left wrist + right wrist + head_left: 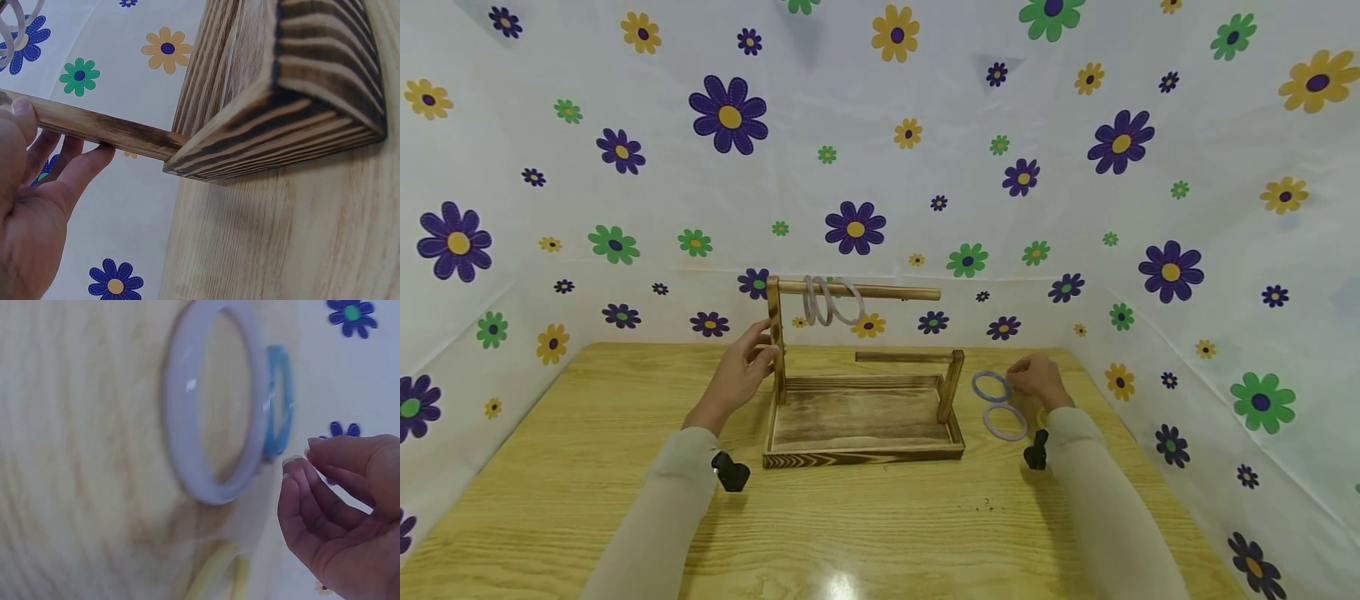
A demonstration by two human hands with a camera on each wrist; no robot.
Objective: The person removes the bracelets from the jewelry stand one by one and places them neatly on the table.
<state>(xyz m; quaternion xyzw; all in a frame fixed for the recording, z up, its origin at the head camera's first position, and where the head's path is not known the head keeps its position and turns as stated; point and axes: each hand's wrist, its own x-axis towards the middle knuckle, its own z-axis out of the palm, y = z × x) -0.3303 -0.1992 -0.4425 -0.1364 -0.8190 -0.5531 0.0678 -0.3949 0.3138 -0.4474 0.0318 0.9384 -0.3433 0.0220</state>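
A wooden bangle stand (863,457) has a tall post at left, a short post at right and a bar on each. My left hand (743,371) holds the tall post, thumb on one side and fingers on the other; the left wrist view shows this grip on the post (119,131). Three pale bangles (848,302) hang on the upper bar. My right hand (1039,379) is beside a blue bangle (976,387) on the table. Its bent fingertips are close to the thumb, with nothing visible between them in the right wrist view. A pale lilac bangle (181,406) lies nearer me.
A yellow bangle (215,572) lies by my right wrist, mostly hidden in the head view. The stand's shallow tray sits on the wooden table (880,533). Flower-patterned cloth (925,167) surrounds the back and sides. A few dark specks lie at the front right.
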